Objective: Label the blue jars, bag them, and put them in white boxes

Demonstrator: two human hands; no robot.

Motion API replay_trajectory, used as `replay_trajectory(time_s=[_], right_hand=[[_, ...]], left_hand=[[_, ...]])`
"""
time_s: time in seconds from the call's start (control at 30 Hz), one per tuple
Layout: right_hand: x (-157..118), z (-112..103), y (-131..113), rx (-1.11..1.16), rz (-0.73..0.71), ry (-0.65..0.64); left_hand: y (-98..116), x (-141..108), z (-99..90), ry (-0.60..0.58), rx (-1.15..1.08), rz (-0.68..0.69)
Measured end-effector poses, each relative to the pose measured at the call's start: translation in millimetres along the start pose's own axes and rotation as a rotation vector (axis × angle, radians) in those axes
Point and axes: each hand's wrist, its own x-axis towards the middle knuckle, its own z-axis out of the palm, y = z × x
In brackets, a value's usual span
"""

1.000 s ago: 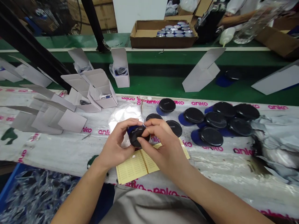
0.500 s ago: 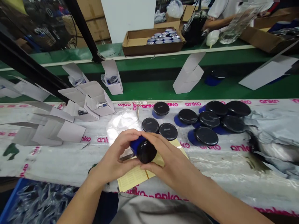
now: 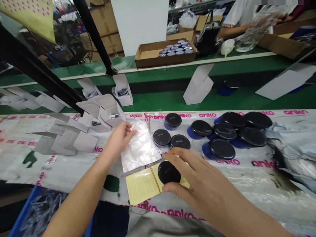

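Observation:
My left hand (image 3: 119,138) is at the upper left edge of a stack of clear plastic bags (image 3: 139,149), its thumb and fingers slightly apart. A round blue jar with a black lid (image 3: 169,172) stands upright on a yellow printed sheet (image 3: 143,186). Around this jar curves my right hand (image 3: 190,174), thumb below the lid and fingers above it, spread apart. Whether the right palm touches the jar is hidden. Just beyond are more black-lidded blue jars (image 3: 161,137), with several others (image 3: 219,149) grouped to the right.
Open white boxes (image 3: 85,143) stand at the left, some with contents. Across the green conveyor (image 3: 153,98) are another white box (image 3: 198,87) and a carton of lidded items (image 3: 148,59). Grey plastic wrapping (image 3: 293,144) lies right. A blue bin (image 3: 22,214) sits lower left. A co-worker's arm (image 3: 234,30) shows behind.
The jar, held tilted between both hands before, now stands lid-up on the yellow sheet. My left hand has left it and moved up and left to the bags; my right fingers have spread.

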Motion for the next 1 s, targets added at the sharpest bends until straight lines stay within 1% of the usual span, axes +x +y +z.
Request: replay_trajectory(time_s=[0.1,0.17,0.23,0.33,0.4,0.47,0.53,0.57,0.67,0.77,0.83,0.9,1.0], right_hand=[[19,-14,3,0.064,0.011,-0.011],[37,-20,6,0.101,0.008,-0.026],[58,-20,11,0.136,0.014,-0.044],[96,-13,19,0.184,0.079,-0.042],[122,-3,25,0.229,0.154,-0.066],[145,7,31,0.284,0.204,-0.161],[161,15,36,0.324,0.214,-0.264],[167,18,38,0.33,0.211,-0.285],[177,22,42,0.309,0.211,-0.288],[180,22,43,0.289,0.188,-0.307],[182,23,44,0.267,0.172,-0.309],[183,22,46,0.245,0.17,-0.293],[186,18,54,0.223,0.185,-0.246]], left_hand=[[2,2,0.3,0.011,0.003,-0.009],[6,3,-2.6,0.017,-0.009,0.028],[9,2,-8.0,0.057,-0.052,0.074],[12,-2,-16.7,0.147,-0.19,0.154],[12,-6,-19.6,0.169,-0.308,0.167],[10,-8,-19.3,0.157,-0.404,0.128],[7,-10,-16.3,0.146,-0.488,0.073],[5,-10,-14.1,0.142,-0.528,0.053],[1,-9,-5.7,0.095,-0.62,0.022],[-3,-8,3.3,0.027,-0.637,0.006],[-5,-8,6.8,0.017,-0.626,-0.003],[-8,-8,6.7,0.021,-0.609,-0.008],[-12,-8,1.3,0.032,-0.57,-0.007]])
